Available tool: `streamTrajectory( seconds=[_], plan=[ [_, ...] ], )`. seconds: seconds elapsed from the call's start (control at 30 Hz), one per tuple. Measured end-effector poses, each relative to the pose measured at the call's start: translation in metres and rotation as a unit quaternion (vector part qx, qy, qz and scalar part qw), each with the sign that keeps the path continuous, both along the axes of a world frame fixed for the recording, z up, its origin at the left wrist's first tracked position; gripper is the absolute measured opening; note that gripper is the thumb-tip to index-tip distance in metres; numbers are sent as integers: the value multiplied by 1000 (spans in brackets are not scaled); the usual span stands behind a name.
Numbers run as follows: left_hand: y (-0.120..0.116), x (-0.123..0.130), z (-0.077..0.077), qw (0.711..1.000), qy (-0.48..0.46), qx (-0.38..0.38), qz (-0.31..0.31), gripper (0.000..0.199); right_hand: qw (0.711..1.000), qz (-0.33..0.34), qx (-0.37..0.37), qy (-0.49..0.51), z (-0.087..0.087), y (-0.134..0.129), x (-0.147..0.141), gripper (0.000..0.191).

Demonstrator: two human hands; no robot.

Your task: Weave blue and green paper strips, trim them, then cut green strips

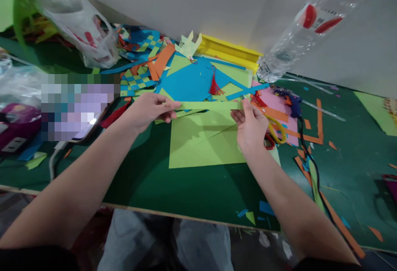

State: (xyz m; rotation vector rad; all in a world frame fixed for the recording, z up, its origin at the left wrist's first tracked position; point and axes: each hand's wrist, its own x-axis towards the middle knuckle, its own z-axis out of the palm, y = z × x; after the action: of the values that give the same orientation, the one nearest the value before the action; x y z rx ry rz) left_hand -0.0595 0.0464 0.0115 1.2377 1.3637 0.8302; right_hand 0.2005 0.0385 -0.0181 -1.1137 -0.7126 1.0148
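Note:
A narrow light-green paper strip (207, 106) is stretched level between my two hands, above the table. My left hand (156, 111) pinches its left end between thumb and fingers. The right end is pinched by my right hand (252, 122). Beneath the strip lies a larger light-green paper sheet (198, 151) with a slit or fold line across it. Scissors with yellow and red handles (281, 132) lie just beyond my right hand, their blades hidden. Behind the strip are blue paper (182, 80) and a red tassel (214, 84).
Woven blue-and-green paper pieces (138, 78) and scraps pile up at the back. A phone (89, 118) with a cable lies left, near a plastic bag (77, 27). A yellow tray (229, 51) and a clear bottle (304, 27) stand by the wall. Orange scraps (319, 122) lie right.

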Motion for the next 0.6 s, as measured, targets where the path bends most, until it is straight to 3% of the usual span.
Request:
streamTrajectory(
  seconds=[0.13,0.23,0.3,0.43,0.6],
  plan=[
    [4,-2,1,980,-126,33,151,23,1000,27,0,-16,3,-3,-3,28],
    [7,-8,2,959,-193,63,195,25,996,74,-7,-57,6,-8,-7,25],
    [10,-12,2,953,-193,84,220,32,985,148,-20,-85,7,-12,-9,23],
    [13,-17,1,949,-163,91,253,40,924,361,-62,-113,10,-20,-12,22],
    [11,-13,2,934,-191,102,286,49,872,467,-114,-93,16,-27,-13,26]
  ],
)
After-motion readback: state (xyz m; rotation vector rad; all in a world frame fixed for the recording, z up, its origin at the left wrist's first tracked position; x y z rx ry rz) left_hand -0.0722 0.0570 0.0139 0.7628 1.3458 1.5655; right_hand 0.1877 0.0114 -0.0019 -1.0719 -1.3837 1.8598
